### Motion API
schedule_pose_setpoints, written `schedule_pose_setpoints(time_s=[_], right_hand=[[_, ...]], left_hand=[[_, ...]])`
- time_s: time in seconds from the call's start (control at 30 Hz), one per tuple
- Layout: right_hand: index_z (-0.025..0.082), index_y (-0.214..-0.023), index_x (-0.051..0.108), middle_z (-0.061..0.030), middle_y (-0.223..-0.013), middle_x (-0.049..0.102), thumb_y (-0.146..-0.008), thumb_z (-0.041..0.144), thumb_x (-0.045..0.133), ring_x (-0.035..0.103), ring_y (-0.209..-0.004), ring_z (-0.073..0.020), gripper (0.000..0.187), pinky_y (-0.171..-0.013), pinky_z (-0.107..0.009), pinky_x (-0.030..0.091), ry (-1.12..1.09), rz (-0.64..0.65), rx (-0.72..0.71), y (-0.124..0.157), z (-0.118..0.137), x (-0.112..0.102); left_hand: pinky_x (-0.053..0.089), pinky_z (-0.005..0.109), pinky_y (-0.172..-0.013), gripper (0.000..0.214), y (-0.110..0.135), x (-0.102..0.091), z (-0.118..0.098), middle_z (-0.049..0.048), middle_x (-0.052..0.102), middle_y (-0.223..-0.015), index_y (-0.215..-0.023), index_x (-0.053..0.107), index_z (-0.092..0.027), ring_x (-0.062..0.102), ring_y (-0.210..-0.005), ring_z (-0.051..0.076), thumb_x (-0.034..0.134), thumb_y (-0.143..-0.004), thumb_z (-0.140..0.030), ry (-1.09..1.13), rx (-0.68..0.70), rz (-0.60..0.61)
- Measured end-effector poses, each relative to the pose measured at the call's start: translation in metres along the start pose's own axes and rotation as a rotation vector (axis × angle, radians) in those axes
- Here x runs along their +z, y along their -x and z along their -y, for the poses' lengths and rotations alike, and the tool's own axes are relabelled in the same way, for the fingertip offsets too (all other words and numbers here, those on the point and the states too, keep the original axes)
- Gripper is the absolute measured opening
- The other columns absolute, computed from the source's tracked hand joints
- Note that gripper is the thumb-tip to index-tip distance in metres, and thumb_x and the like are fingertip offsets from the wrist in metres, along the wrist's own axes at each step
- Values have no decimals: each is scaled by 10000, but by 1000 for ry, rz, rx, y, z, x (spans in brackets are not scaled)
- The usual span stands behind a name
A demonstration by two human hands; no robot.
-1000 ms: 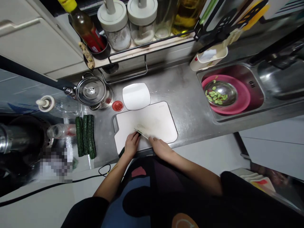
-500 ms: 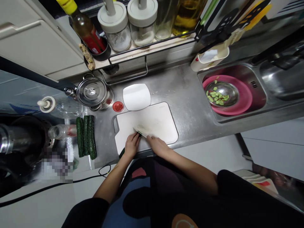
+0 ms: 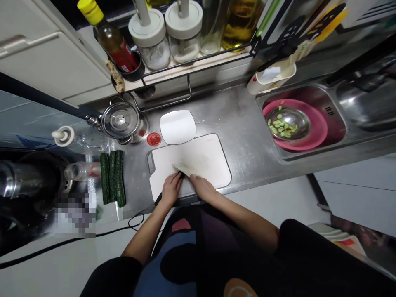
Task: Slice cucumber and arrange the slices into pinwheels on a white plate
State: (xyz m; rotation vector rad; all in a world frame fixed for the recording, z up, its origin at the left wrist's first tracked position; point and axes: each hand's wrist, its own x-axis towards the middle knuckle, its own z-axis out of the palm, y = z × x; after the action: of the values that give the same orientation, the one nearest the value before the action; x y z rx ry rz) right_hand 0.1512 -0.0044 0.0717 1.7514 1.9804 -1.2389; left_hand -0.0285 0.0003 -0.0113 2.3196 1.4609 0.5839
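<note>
A white cutting board (image 3: 204, 156) with a grey rim lies on the steel counter in front of me. My left hand (image 3: 172, 187) is closed around a dark green cucumber (image 3: 158, 199), pressing it to the board's left part. Most of that cucumber is hidden under the hand and wrist; one end shows at the fingertips. My right hand (image 3: 202, 187) is wrapped round the handle of a kitchen knife (image 3: 183, 169). Its blade points up and left, right by the cucumber's end and the left fingertips. The handle is covered by my fingers.
Several whole cucumbers (image 3: 111, 178) lie at the left. Behind the board are a white square plate (image 3: 178, 127), a small red dish (image 3: 154, 139) and a lidded pot (image 3: 120, 119). In the sink at right, a pink basin (image 3: 318, 123) holds a metal bowl (image 3: 305, 123) with green slices.
The knife blade has shifted slightly up and left and shows more of its flat side. Both hands stay almost where they were; the view has moved a little.
</note>
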Motion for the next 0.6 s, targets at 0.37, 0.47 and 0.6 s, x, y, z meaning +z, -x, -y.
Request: schedule_pose_setpoints(time_s=[0.37, 0.47, 0.6], right_hand=[[171, -1141, 469, -112, -1012, 627, -809, -11, 336, 633, -867, -209, 402, -658, -270, 408, 72, 12, 11, 37, 0, -10], [168, -1134, 462, -114, -999, 624, -822, -4, 352, 635, -864, -206, 373, -660, -268, 409, 81, 28, 22, 39, -1, -7], [165, -1138, 464, -117, -1019, 620, -832, -1, 346, 637, -871, -209, 367, -660, -268, 412, 83, 33, 28, 39, -2, -6]], left_hand=[[546, 359, -835, 258, 0, -1, -1, 88, 698, -1030, -1062, 647, -195, 652, -935, 200, 464, -915, -303, 9, 31, -37], [543, 361, -833, 248, 0, 0, -1, 84, 698, -1025, -1055, 648, -201, 652, -929, 199, 472, -912, -301, 7, 25, -39], [537, 357, -840, 246, 0, 1, 0, 84, 696, -1024, -1060, 645, -200, 648, -930, 198, 477, -910, -297, 8, 39, -53]])
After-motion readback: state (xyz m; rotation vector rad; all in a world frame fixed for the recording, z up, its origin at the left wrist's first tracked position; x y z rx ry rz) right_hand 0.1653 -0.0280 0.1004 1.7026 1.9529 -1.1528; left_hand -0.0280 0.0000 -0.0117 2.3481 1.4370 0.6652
